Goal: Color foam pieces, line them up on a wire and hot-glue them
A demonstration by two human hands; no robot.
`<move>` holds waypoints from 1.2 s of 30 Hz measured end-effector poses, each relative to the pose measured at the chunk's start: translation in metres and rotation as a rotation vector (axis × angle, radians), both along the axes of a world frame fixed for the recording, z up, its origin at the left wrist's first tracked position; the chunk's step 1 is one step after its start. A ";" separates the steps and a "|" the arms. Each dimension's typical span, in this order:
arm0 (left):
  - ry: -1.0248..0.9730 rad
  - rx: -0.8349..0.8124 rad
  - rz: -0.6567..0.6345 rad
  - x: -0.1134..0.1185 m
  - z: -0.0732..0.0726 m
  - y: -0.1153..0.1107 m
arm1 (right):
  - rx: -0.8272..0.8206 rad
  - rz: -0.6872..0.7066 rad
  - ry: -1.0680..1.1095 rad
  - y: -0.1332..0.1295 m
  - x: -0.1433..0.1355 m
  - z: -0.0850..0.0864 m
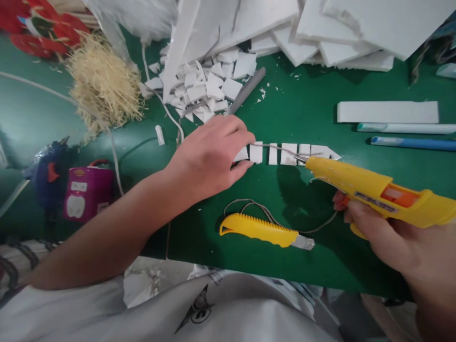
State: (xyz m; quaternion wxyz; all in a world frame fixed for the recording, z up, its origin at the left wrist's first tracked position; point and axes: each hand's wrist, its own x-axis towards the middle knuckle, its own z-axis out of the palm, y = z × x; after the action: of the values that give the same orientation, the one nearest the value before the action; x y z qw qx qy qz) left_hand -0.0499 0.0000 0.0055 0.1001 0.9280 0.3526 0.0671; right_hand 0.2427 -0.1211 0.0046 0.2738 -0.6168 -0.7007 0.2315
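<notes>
My left hand (217, 152) reaches in from the left, its thumb and fingertips pinching the left end of a row of cut white foam pieces (289, 154). A thin grey-brown cord (270, 146) runs along the top of the row. The last piece at the right is pointed. In my right hand (381, 232) is a yellow glue gun (370, 183), with a finger at its orange trigger. The metal nozzle touches or nearly touches the cord and foam near the middle-right of the row; which one, I cannot tell.
A yellow cutter (260, 229), blade out, lies below the row beside looped cord. Foam scraps (210, 88), a grey knife (246, 91) and foam sheets (335, 28) lie behind. Pens (413, 142) lie right. Left are straw (103, 80), a purple box (89, 192) and a blue glue gun (46, 173).
</notes>
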 end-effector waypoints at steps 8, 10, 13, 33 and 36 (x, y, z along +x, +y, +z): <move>0.075 0.071 0.002 0.003 0.001 -0.005 | 0.019 -0.002 -0.018 -0.002 0.002 -0.006; 0.092 0.086 0.016 0.003 0.002 -0.007 | 0.013 0.001 -0.019 -0.002 0.003 -0.004; 0.105 0.104 0.017 0.004 0.004 -0.010 | 0.000 -0.002 0.006 0.000 0.000 0.000; -0.049 0.145 -0.054 0.001 -0.011 -0.005 | 0.047 0.040 -0.049 0.001 -0.004 -0.001; -0.092 0.112 -0.084 0.005 -0.012 -0.005 | 0.081 0.059 -0.077 0.002 -0.003 -0.003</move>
State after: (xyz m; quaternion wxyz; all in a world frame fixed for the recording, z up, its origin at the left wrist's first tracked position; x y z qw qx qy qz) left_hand -0.0452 -0.0047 -0.0067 0.0672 0.9421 0.3039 0.1250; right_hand 0.2395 -0.1196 0.0016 0.2645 -0.5927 -0.7373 0.1873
